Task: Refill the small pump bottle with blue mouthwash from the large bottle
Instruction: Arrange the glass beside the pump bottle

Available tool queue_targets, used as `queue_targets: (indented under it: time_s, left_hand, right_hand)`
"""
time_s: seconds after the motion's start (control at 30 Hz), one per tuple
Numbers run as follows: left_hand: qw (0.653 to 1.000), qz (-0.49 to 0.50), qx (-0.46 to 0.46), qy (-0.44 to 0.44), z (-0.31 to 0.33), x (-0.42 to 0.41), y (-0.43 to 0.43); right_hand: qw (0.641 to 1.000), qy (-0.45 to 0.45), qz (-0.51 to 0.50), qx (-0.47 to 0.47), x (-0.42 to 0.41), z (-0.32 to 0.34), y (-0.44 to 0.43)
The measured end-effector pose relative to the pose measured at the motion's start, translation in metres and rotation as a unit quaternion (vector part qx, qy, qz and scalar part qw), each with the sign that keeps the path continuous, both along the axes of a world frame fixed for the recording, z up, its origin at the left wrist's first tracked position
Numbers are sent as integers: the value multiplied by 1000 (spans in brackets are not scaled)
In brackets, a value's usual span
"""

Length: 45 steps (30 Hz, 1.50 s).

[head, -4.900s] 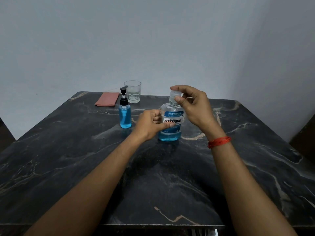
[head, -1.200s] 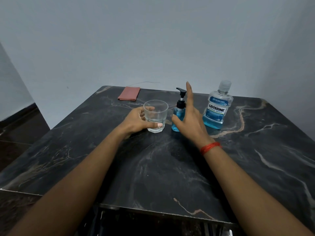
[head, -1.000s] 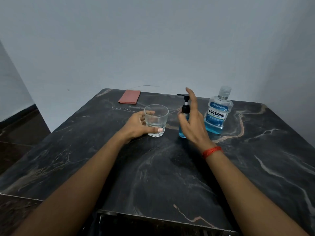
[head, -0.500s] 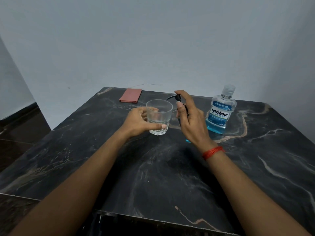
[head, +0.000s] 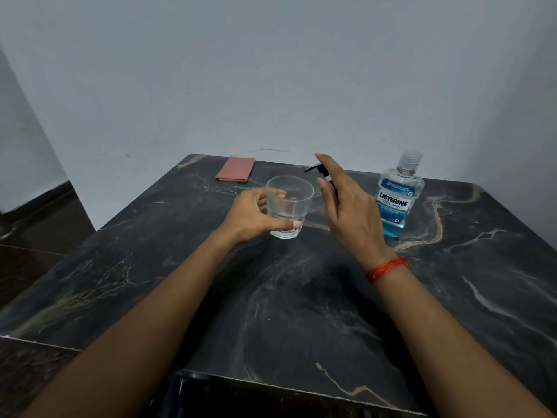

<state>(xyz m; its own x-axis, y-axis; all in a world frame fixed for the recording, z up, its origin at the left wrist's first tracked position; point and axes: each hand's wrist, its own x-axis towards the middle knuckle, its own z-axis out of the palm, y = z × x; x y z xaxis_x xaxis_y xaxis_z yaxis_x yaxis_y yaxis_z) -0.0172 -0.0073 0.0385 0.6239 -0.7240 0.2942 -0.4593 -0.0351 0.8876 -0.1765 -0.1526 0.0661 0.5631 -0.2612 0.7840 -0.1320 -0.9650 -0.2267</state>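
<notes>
While the dark marble bench (head: 271,312) carries it at the right, the large bottle (head: 398,200) stands upright, capped, part full of blue. Left grip (head: 250,215) wraps the clear glass (head: 289,203); right grip (head: 349,215) clasps the small pump bottle (head: 312,168) just beside it, body hidden, nozzle toward the glass.

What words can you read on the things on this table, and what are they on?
"LISTERINE": blue label of the clear plastic mouthwash bottle.
"COOL MINT": same label, just below.
Its small print: too small to read.
No words seen: clear glass tumbler, black-headed small pump bottle, pink folded cloth.
</notes>
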Motion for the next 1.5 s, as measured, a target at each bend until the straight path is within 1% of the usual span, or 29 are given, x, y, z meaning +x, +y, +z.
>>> queue_targets:
  time_s: [0.07, 0.2, 0.37, 0.43, 0.47, 0.53, 0.6, 0.63, 0.7, 0.8, 0.9, 0.97, 1.1, 1.2, 1.27, 1.3, 1.4, 1.43, 1.5]
  left_hand:
    - [1000, 4, -8, 0, 0, 0, 0]
    - [1000, 8, -6, -2, -2, -1, 0]
    - [1000, 16, -3, -8, -2, -3, 0]
    - [1000, 19, -5, -10, -2, -3, 1]
    - [1000, 23, -9, -10, -2, -3, 1]
    - [999, 29, -19, -5, -2, -2, 2]
    - [999, 28, -26, 1, -2, -1, 2]
    - [999, 26, -26, 2, -1, -1, 2]
    - [999, 21, -26, 6, -1, -1, 2]
    - [999, 17, -28, 10, 0, -3, 2]
    - [1000, 14, -23, 8, 0, -4, 1]
    - [1000, 13, -21, 10, -1, -3, 1]
    - [1000, 6, -16, 10, -2, -2, 0]
    - [1000, 4, -11, 10, -2, -1, 0]
    - [1000, 6, -7, 12, -1, -1, 0]
    - [1000, 8, -7, 15, -2, 0, 0]
    - [999, 17, -9, 28, -3, 2, 0]
    - [999, 20, -9, 32, -3, 4, 0]
    - [999, 29, -9, 36, -3, 6, 1]
  right_hand:
    - [999, 8, -25, -31, -1, 2, 0]
    - [997, 33, -42, -57, -2, 5, 0]
    - [996, 40, -50, -68, -2, 5, 1]
    - [997, 34, -44, -55, -2, 7, -1]
    - [999, 31, -24, -27, -2, 7, -2]
    - [996, 20, 43, 74, -3, 6, -5]
    - [978, 2, 101, 184, -3, 5, -5]
    - [968, -4, 116, 222, -2, 4, -5]
    - [961, -8, 121, 250, 1, 4, -4]
    - [964, -6, 104, 244, 4, 3, -2]
    - [972, -4, 87, 218, 4, 1, -2]
    - [979, -3, 81, 185, 2, 1, -3]
    - [995, 17, 55, 79, -2, 1, -1]
    - [998, 5, 35, 58, 0, 2, 0]
    - [995, -5, 42, 88, 1, 3, 0]
    - [991, -12, 56, 122, 2, 3, 0]
    - [960, -38, 111, 255, 4, 2, -1]
    - [951, -42, 121, 283, 5, 1, -3]
    - [942, -45, 130, 306, 6, -3, -8]
